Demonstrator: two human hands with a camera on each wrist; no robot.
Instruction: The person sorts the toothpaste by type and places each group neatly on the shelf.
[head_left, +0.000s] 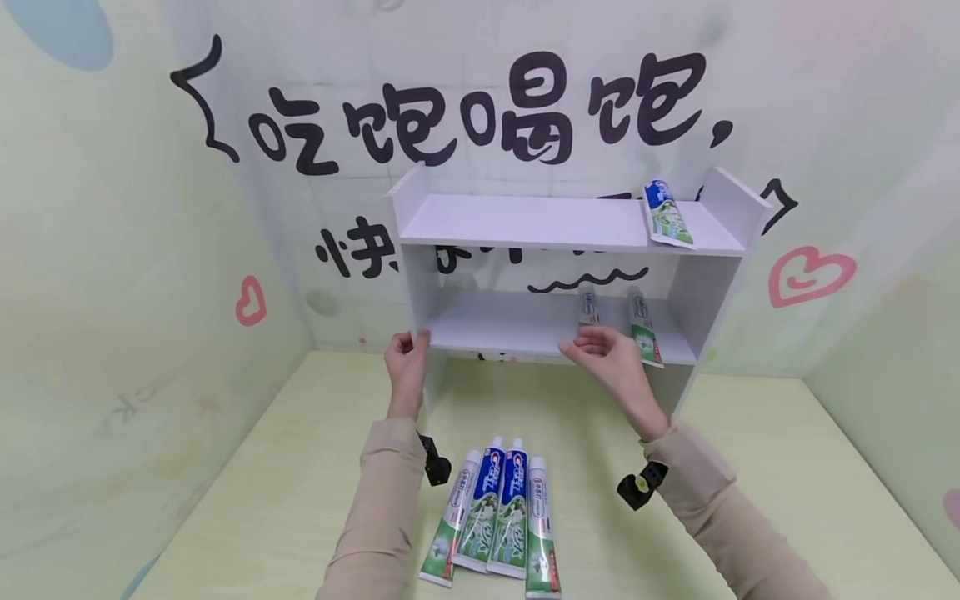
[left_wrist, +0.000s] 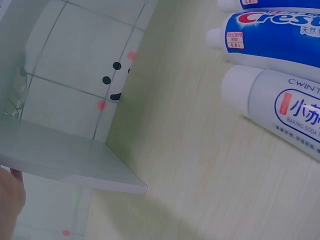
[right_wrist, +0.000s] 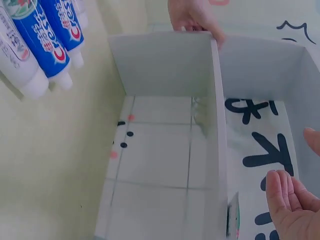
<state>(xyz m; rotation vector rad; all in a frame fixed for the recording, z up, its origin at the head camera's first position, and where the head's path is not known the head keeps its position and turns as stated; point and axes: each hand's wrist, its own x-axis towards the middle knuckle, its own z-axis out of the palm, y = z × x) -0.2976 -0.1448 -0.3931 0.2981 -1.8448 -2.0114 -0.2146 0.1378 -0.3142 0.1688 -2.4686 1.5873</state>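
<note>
Head view: left fingers (head_left: pixel 400 344) grip the shelf (head_left: pixel 510 321); right fingers (head_left: pixel 597 332), loosely spread, partly hide toothpaste (head_left: pixel 588 306).

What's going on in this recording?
A person's left hand holds the side of a white shelf unit; the right hand is by the front edge of the lower board, holding nothing visible. Two baking soda toothpaste tubes are on that board, one partly behind the right hand, and a Crest toothpaste tube is on the top board. On the table, two more Crest tubes lie between two more baking soda tubes.
</note>
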